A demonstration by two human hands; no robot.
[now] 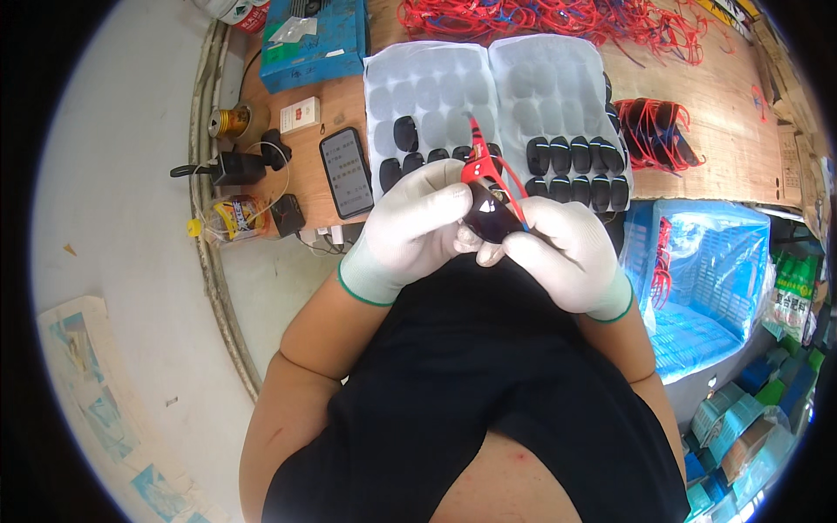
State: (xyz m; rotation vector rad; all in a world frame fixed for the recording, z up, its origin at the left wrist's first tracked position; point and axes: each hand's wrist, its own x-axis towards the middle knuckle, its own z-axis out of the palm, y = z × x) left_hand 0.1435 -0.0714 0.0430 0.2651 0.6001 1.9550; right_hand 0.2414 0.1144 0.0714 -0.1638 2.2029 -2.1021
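In white knit gloves with green cuffs, both my hands are closed on a pair of red-framed sunglasses [493, 170]. My left hand [410, 222] pinches the frame's left side, its thumb by a dark lens [490, 215]. From the right, my right hand [567, 253] grips the other side near the lens's lower edge. A red temple arm points up and away from me. Whether the lens sits fully in the rim, I cannot tell. Just beyond are two whitish moulded trays, a left one [427, 65] and a right one [549, 57], holding rows of loose dark lenses [558, 155].
Red frames [558, 19] heap at the table's back; sunglasses [658, 131] stand in a row at right. A blue plastic-lined crate [706, 288] sits lower right. On the left are a phone [347, 174], a charger [240, 168], a can [228, 122] and a blue box [314, 52].
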